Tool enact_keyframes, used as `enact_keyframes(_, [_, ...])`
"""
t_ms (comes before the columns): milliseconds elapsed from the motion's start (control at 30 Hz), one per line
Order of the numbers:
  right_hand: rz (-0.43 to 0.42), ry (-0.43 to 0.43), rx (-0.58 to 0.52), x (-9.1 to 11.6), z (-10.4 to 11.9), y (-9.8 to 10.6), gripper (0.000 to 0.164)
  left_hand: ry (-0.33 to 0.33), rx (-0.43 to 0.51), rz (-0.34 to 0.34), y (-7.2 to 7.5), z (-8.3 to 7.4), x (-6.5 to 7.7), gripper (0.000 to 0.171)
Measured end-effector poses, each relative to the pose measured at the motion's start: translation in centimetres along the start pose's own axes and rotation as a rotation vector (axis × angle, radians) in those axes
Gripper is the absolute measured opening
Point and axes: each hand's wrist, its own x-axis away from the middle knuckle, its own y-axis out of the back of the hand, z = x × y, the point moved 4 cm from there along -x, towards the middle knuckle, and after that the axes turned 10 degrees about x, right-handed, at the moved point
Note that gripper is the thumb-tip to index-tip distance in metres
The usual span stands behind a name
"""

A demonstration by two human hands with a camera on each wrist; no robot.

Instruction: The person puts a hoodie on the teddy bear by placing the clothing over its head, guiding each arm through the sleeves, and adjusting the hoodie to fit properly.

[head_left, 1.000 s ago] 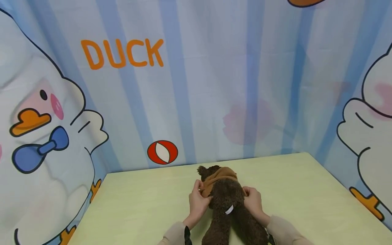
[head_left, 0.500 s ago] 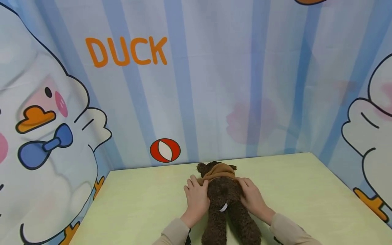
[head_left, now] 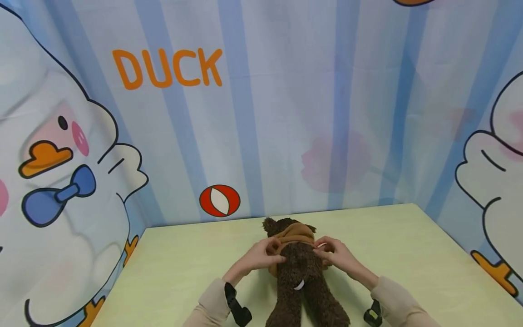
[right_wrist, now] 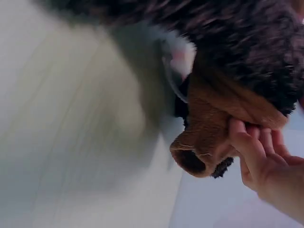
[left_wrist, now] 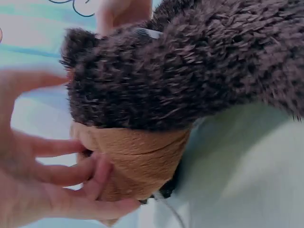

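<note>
A dark brown plush bear [head_left: 300, 263] lies on the table, its back up and its legs toward me. A lighter brown toy hoodie [head_left: 295, 232] is bunched round its neck and shoulders. In the left wrist view, the hoodie [left_wrist: 142, 156] hangs along the bear's side, and my left hand [left_wrist: 52, 175] has its bent fingers on the cloth. My right hand [head_left: 342, 260] is at the bear's other side. The right wrist view shows that hand's fingers [right_wrist: 251, 142] curled on the hoodie's edge above an open sleeve [right_wrist: 192, 159]. The bear's face is hidden.
The pale yellow-green table [head_left: 196, 259] reaches back to a striped blue curtain [head_left: 286, 113] with printed ducks. A small white tag [head_left: 300, 285] sticks out of the bear's lower back. Dark straps with small devices [head_left: 237, 309] are on both wrists.
Both hands, which lay along the bear's sides half a second ago, have turned inward, with wrists farther apart and fingers bent at the hoodie. More of the hoodie shows below the left hand.
</note>
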Motion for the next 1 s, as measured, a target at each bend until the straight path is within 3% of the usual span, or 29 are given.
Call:
enact_keyframes(100, [0.058, 0.013, 0.049, 0.3, 0.5, -0.3, 0.053, -0.001, -0.113, 0.029, -0.4, -0.4, 0.3, 0.067])
enact_keyframes(200, [-0.01, 0.027, 0.172, 0.5, 1.0, -1.1, 0.063, -0.057, -0.287, -0.082, -1.3, -0.8, 0.5, 0.077])
enact_keyframes(300, [-0.169, -0.038, 0.251, 0.7, 1.2, -1.8, 0.057, -0.097, -0.302, -0.204, -2.2, -0.6, 0.6, 0.064])
enact_keyframes(400, [-0.31, -0.109, 0.245, 1.0, 1.2, -2.6, 0.039, -0.173, -0.228, -0.281, -3.1, -0.2, 0.8, 0.043])
enact_keyframes(467, [-0.372, -0.075, 0.253, 1.1, 1.4, -3.0, 0.029, -0.235, -0.172, -0.328, -3.6, 0.0, 0.9, 0.032])
enact_keyframes(533, [-0.396, 0.034, 0.31, 1.2, 1.7, -3.4, 0.026, -0.312, -0.197, -0.35, -4.1, 0.0, 1.1, 0.025])
enact_keyframes(633, [-0.409, 0.307, 0.511, 1.4, 2.4, -3.9, 0.025, -0.392, -0.411, -0.372, -4.7, -0.3, 1.4, 0.026])
enact_keyframes(700, [-0.408, 0.473, 0.669, 1.7, 2.7, -3.9, 0.026, -0.424, -0.62, -0.386, -4.8, -0.4, 1.7, 0.022])
enact_keyframes(767, [-0.413, 0.598, 0.821, 2.0, 2.7, -3.7, 0.018, -0.413, -0.814, -0.407, -4.7, -0.4, 2.0, 0.016])
enact_keyframes(833, [-0.407, 0.647, 0.932, 2.5, 2.5, -3.2, 0.008, -0.368, -0.965, -0.422, -4.2, 0.1, 2.5, 0.017])
enact_keyframes(900, [-0.375, 0.642, 1.033, 3.1, 2.2, -3.0, 0.007, -0.312, -1.093, -0.428, -3.9, 0.5, 3.0, 0.02])
enact_keyframes(1000, [-0.314, 0.504, 1.108, 3.7, 1.7, -3.5, 0.025, -0.2, -1.172, -0.404, -4.2, 1.1, 3.2, 0.019])
